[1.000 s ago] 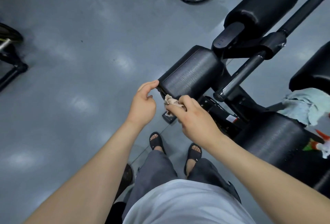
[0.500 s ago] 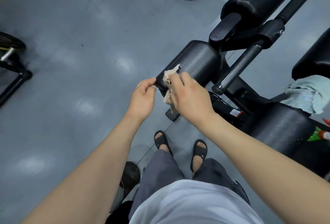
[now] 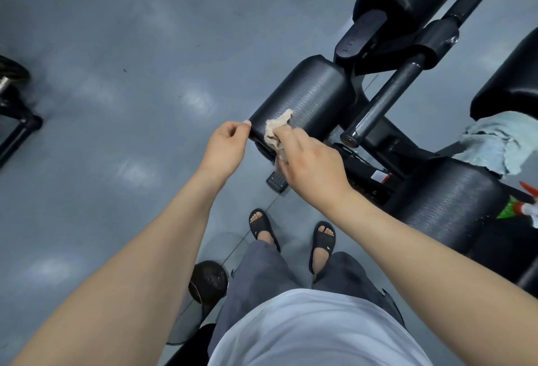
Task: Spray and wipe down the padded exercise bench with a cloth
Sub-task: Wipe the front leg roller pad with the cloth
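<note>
The small cloth [image 3: 276, 129] could bunch and skip patches, or the pad [image 3: 308, 94] could roll under the push, since the left hand [image 3: 225, 147] only pinches its near left corner. The right hand [image 3: 308, 167] grasps the cloth against the pad's near end. The pad is black and ribbed; the cloth beige, crumpled.

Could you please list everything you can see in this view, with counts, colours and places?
wiped pad: one, black, centre
other pads: three, black, top and right
small cloth: one, beige, wiped pad's near end
large cloth: one, pale blue, right side
spray bottle: one, white, red and green, right edge
bar: one, black, right of wiped pad
floor: one, grey, around
sandals: two, black, bottom centre
left hand: one, grips wiped pad's end
right hand: one, holds small cloth
</note>
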The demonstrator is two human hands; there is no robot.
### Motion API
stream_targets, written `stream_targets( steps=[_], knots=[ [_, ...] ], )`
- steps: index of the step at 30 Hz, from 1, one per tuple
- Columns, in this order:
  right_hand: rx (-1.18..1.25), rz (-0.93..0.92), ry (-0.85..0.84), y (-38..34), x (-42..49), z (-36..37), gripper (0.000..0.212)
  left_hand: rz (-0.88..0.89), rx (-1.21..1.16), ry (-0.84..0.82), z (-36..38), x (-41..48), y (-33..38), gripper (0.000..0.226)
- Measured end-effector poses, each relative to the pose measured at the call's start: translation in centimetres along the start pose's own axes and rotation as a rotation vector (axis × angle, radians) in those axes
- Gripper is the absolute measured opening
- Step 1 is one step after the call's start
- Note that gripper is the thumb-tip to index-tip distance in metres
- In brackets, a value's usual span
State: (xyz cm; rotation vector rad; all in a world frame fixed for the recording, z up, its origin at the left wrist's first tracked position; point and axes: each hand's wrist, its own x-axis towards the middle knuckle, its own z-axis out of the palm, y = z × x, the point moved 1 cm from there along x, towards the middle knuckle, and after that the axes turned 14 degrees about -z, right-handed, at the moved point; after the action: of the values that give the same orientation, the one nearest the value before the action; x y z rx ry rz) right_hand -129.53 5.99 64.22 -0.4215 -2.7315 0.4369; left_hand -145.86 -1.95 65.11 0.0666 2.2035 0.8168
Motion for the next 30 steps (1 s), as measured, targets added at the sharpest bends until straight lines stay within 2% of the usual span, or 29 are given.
stream_targets(
  steps=[3,6,8,13,17,24,27,30],
  knots=[
    [-0.018,0.015,-0.068,-0.2,1.6,-0.3,0.060,0.065,0.023,0.043,0.2,-0.8,0.0,0.017],
    [-0.053,0.070,-0.163,-0.1,3.5,-1.2,0.076,0.147,0.060,0.077,0.3,-1.2,-0.3,0.017],
    [-0.144,0.115,-0.202,0.3,4.7,-1.5,0.071,0.186,0.077,0.102,0.4,-1.4,-0.3,0.021],
    [-0.360,0.158,-0.193,2.2,7.2,-2.2,0.037,0.264,0.100,0.151,1.1,-1.9,-0.6,0.021],
    [-0.362,0.221,-0.203,5.5,9.4,-4.1,0.036,0.344,0.145,0.189,1.2,-2.2,-0.8,0.023],
    [-0.204,0.210,-0.255,9.6,11.8,-4.9,0.035,0.504,0.281,0.290,2.1,-3.6,-1.6,0.036],
    [-0.169,0.092,-0.207,8.3,11.0,-4.7,0.025,0.550,0.271,0.293,2.6,-3.8,-2.2,0.040],
    [0.042,-0.075,-0.239,5.7,9.6,-4.2,0.043,0.573,0.245,0.297,3.0,-3.9,-2.5,0.046]
  ],
)
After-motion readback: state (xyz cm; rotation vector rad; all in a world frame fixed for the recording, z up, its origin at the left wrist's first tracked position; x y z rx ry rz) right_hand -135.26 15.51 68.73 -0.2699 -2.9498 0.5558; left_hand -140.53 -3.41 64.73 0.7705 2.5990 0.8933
